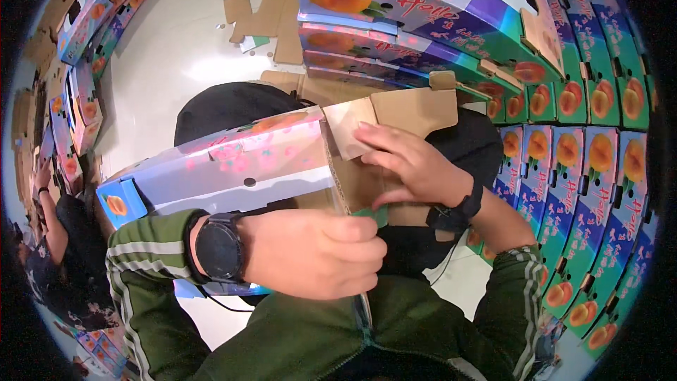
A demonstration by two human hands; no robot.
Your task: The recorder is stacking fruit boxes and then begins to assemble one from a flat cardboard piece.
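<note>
Across my lap lies a partly folded cardboard fruit box (282,156), pink and lilac outside with an apricot picture, plain brown inside. Its right end stands unfolded, with a brown end flap (416,114) spread outward. My left hand (310,254), with a dark watch at the wrist, is closed at the near corner of that end, its fingers curled round the edge beside a bit of green. What lies inside its grip is mostly hidden. My right hand (416,169), a dark band on its wrist, rests with fingers apart against the inside of the end flap.
Finished fruit boxes (423,10) are stacked ahead. More boxes (571,197) stand in rows along the right. Flat brown cardboard scraps (271,14) lie on the pale floor ahead. At the left, another person (67,261) is beside more boxes (84,21).
</note>
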